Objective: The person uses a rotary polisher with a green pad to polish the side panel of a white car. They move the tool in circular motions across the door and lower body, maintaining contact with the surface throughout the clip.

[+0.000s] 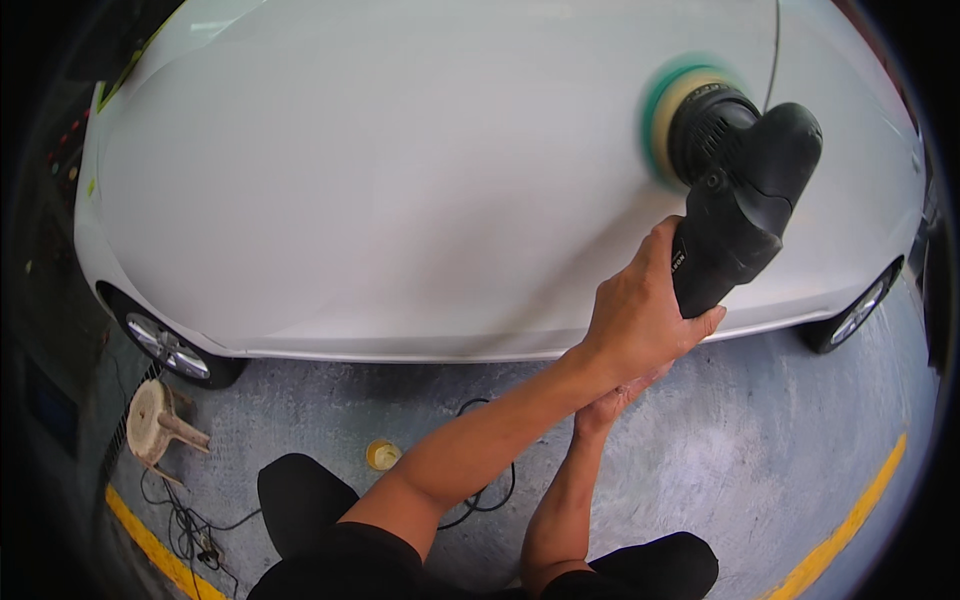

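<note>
A black car polisher [735, 200] is held up against the side of a white car [380, 180]. Its round foam pad [662, 120], green with a cream layer behind, lies on the panel beside a door seam and looks blurred, as if spinning. My left hand [645, 300] is wrapped round the polisher's body, thumb toward the right. Just below, my right hand [612, 400] is closed at the tool's rear end; my left wrist hides much of that grip.
A small round stool [152, 420] stands at the lower left by a car wheel [168, 348]. Black cable [195, 525] lies tangled near it, and more cable loops between my legs. A small yellow-rimmed cup [382, 455] sits on the grey floor [720, 450]. Another wheel [855, 315] is at right.
</note>
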Demonstrator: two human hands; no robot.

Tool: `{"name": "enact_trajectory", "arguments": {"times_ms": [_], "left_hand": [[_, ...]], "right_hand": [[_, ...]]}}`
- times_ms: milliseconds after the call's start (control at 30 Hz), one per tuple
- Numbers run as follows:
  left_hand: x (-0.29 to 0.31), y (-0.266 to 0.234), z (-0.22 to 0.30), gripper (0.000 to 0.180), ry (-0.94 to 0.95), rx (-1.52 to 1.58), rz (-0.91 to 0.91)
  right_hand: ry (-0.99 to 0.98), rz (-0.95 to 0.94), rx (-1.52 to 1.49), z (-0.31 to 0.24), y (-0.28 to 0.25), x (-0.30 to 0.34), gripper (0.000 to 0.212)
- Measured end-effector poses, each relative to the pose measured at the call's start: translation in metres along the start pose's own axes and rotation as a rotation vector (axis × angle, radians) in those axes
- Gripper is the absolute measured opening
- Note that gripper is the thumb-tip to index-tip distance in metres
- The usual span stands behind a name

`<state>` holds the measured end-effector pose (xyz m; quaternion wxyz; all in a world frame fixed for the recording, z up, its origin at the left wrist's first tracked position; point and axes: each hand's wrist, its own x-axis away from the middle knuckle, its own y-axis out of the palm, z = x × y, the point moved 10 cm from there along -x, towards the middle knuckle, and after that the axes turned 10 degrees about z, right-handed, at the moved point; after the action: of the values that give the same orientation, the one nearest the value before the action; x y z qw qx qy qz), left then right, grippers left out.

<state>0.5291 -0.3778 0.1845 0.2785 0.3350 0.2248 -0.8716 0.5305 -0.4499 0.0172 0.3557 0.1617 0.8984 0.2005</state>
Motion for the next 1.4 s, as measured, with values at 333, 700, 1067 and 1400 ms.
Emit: {"name": "enact_trajectory", "arguments": {"times_ms": [333, 700, 1067, 1400], "left_hand": [[0.026, -0.105, -0.03, 0.097, -0.079, 0.049, 0.044], [0.06, -0.236, -0.012, 0.115, 0.333, -0.253, 0.524], [0.087, -0.339, -0.046, 0.117, 0.334, -0.238, 0.704], [0.104, -0.405, -0.074, 0.122, 0.205, -0.068, 0.746]], "right_hand": [[-0.088, -0.151, 0.014, -0.015, 0.053, 0.075, 0.081], [0.192, -0.439, -0.143, 0.023, 0.109, 0.194, 0.08], [0.162, -0.594, -0.128, -0.014, 0.183, 0.252, 0.079], [-0.32, -0.651, -0.033, -0.067, 0.215, 0.278, 0.081]]}}
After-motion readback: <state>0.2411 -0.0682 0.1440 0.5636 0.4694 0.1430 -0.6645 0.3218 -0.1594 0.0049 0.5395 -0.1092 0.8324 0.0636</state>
